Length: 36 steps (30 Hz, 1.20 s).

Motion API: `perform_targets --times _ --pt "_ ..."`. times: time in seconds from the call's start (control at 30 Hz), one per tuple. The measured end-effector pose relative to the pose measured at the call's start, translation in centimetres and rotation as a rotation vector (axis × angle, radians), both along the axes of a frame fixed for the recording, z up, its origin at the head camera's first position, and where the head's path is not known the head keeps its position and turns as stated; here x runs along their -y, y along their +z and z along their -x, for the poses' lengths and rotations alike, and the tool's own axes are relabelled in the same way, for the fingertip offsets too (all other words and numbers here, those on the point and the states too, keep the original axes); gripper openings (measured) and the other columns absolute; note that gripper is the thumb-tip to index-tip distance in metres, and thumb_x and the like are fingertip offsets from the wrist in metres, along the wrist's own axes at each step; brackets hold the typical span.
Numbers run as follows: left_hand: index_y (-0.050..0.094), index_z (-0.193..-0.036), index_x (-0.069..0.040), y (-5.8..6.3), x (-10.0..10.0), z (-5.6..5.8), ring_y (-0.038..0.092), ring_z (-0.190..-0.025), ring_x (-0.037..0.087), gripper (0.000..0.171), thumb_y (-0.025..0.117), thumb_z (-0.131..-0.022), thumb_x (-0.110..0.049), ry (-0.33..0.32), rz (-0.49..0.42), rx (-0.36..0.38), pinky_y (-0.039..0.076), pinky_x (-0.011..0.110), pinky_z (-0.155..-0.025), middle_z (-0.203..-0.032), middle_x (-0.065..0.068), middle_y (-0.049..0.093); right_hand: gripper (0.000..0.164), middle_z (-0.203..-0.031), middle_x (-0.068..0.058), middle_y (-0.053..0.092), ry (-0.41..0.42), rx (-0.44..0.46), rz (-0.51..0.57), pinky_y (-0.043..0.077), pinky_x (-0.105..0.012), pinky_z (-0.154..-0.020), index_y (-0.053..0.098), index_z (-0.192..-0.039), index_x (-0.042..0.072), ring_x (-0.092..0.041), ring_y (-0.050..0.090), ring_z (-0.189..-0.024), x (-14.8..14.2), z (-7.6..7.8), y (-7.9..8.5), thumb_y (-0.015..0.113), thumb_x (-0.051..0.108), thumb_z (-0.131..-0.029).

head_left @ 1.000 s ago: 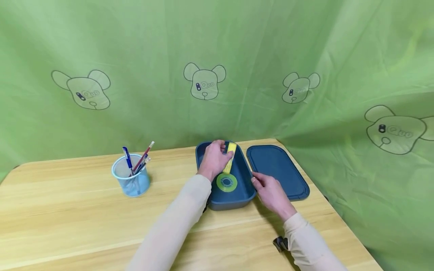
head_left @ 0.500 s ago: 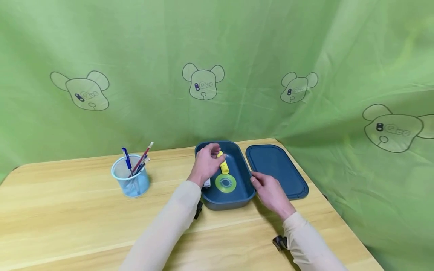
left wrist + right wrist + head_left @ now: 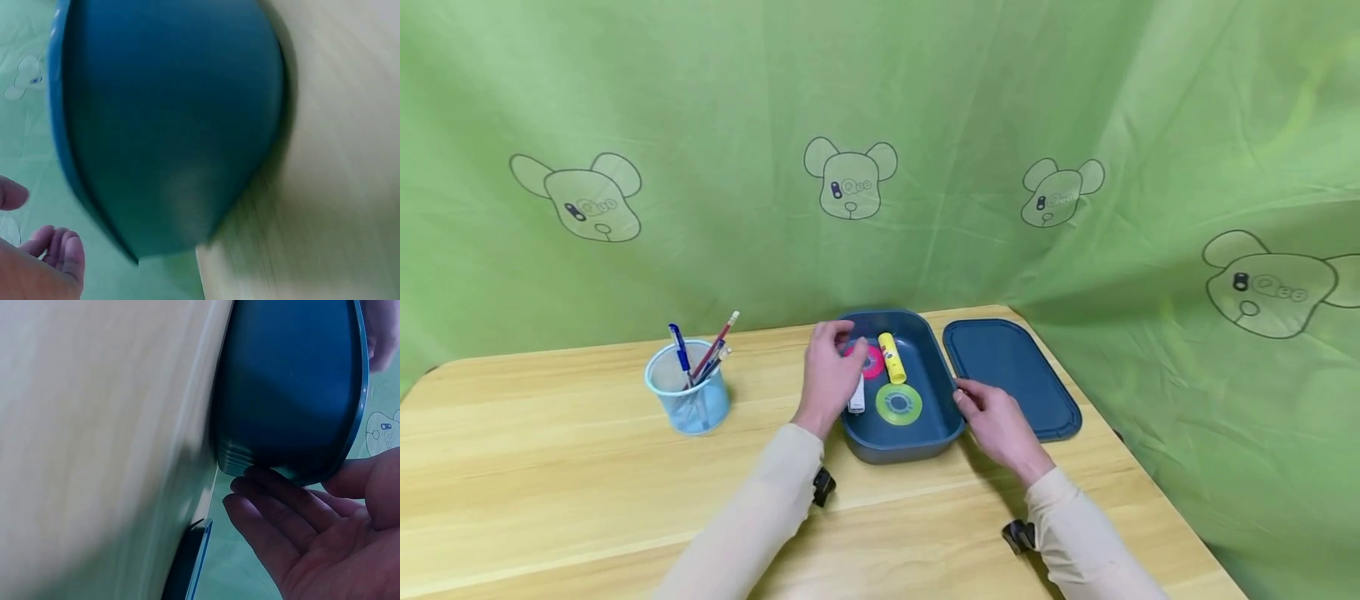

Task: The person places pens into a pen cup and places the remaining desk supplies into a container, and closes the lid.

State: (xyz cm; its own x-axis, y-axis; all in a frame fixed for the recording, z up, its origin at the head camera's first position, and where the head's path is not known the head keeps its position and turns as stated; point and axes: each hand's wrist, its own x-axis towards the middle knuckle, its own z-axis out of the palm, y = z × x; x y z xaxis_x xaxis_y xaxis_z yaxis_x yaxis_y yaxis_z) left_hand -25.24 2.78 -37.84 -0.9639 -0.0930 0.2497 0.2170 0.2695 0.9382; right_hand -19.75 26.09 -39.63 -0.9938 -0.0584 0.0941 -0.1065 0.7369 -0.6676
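Note:
A dark blue plastic box (image 3: 917, 429) stands without its lid on the table. My left hand (image 3: 832, 371) hovers over its left rim, thumb and fingers parted, with nothing between them; the left wrist view has its fingertips beyond the rim. Inside lie a yellow glue stick (image 3: 892, 358), a green ring-shaped roll (image 3: 899, 404), a pink ring-shaped roll (image 3: 873, 362) and a small white block (image 3: 857, 400). The left hand partly covers the pink roll and the block. At the right rim, my right hand (image 3: 997, 421) pinches the box wall, thumb at the rim and fingers against the outside.
Just right of the box lies its flat dark blue lid (image 3: 1015, 375). A light blue mesh pen cup (image 3: 700, 408) with pens and pencils stands to the left. Behind the wooden table (image 3: 587, 483) hangs a green curtain (image 3: 715, 258) with bear drawings.
My left hand has let go of the yellow glue stick, which now lies more to the left in the box. The hand has drawn left, uncovering the pink roll and white block. The right hand stays put.

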Motion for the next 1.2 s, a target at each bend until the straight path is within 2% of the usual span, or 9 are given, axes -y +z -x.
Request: perform_targets --times 0.1,0.23,0.47,0.6,0.77,0.97,1.1,1.2 --pt "0.059 -0.127 0.006 -0.2 1.5 -0.2 0.054 -0.114 0.030 0.039 0.065 -0.093 -0.012 0.011 0.049 0.027 0.047 0.038 -0.101 -0.122 0.014 0.056 0.041 -0.124 -0.023 0.062 0.000 0.000 0.000 0.046 -0.053 -0.099 0.052 -0.138 -0.005 -0.038 0.056 -0.117 0.0 0.1 0.0 0.049 0.019 -0.104" --pt "0.060 -0.127 0.007 -0.7 3.0 -0.5 0.056 -0.112 0.031 0.041 0.066 -0.091 -0.012 0.016 0.098 0.083 0.048 0.040 -0.098 -0.122 0.019 0.059 0.041 -0.121 -0.021 0.064 0.008 -0.005 -0.001 0.049 -0.052 -0.096 0.053 -0.136 -0.005 -0.036 0.059 -0.113 0.0 0.2 0.2 0.050 0.019 -0.104" --pt "0.066 -0.116 0.006 -1.9 3.2 -1.2 0.061 -0.092 0.024 0.033 0.068 -0.090 -0.013 0.008 0.129 0.178 0.055 0.035 -0.080 -0.099 0.013 0.066 0.041 -0.126 -0.020 0.062 0.005 -0.001 -0.018 0.047 -0.052 -0.097 0.055 -0.136 -0.002 -0.037 0.056 -0.118 -0.4 0.2 0.3 0.052 0.021 -0.103" --pt "0.067 -0.114 0.007 -2.3 3.0 -1.4 0.061 -0.089 0.023 0.031 0.070 -0.090 -0.012 0.011 0.133 0.166 0.056 0.033 -0.078 -0.096 0.012 0.066 0.042 -0.128 -0.021 0.060 0.008 0.005 -0.023 0.046 -0.054 -0.098 0.055 -0.137 -0.001 -0.039 0.055 -0.119 -0.4 0.2 0.2 0.051 0.022 -0.103" --pt "0.065 -0.121 0.008 -2.8 3.1 -1.6 0.062 -0.091 0.023 0.034 0.068 -0.092 -0.009 -0.006 0.127 0.123 0.056 0.032 -0.079 -0.101 0.013 0.065 0.042 -0.130 -0.021 0.059 0.004 0.006 -0.019 0.044 -0.055 -0.100 0.054 -0.139 0.000 -0.039 0.053 -0.121 -0.2 0.1 0.3 0.050 0.024 -0.104" --pt "0.065 -0.122 0.006 -3.1 3.2 -1.7 0.059 -0.089 0.022 0.032 0.066 -0.094 -0.010 -0.010 0.108 0.124 0.056 0.031 -0.074 -0.097 0.010 0.064 0.042 -0.131 -0.020 0.059 0.007 0.008 -0.038 0.043 -0.055 -0.101 0.056 -0.138 0.002 -0.039 0.051 -0.123 -0.3 0.2 0.7 0.050 0.026 -0.104" --pt "0.065 -0.123 0.006 -3.2 3.0 -1.7 0.059 -0.090 0.023 0.032 0.066 -0.095 -0.010 -0.007 0.103 0.123 0.055 0.031 -0.074 -0.098 0.011 0.065 0.044 -0.132 -0.020 0.058 0.000 -0.020 -0.043 0.041 -0.056 -0.103 0.058 -0.135 0.002 -0.040 0.050 -0.125 -1.8 0.7 1.5 0.048 0.032 -0.105" --pt "0.064 -0.123 0.007 -3.3 2.9 -1.8 0.059 -0.090 0.023 0.033 0.066 -0.095 -0.010 -0.006 0.107 0.130 0.056 0.031 -0.075 -0.099 0.011 0.064 0.044 -0.130 -0.021 0.059 -0.034 -0.065 -0.030 0.041 -0.055 -0.103 0.060 -0.132 0.000 -0.040 0.052 -0.122 -4.5 1.5 2.5 0.048 0.032 -0.105"
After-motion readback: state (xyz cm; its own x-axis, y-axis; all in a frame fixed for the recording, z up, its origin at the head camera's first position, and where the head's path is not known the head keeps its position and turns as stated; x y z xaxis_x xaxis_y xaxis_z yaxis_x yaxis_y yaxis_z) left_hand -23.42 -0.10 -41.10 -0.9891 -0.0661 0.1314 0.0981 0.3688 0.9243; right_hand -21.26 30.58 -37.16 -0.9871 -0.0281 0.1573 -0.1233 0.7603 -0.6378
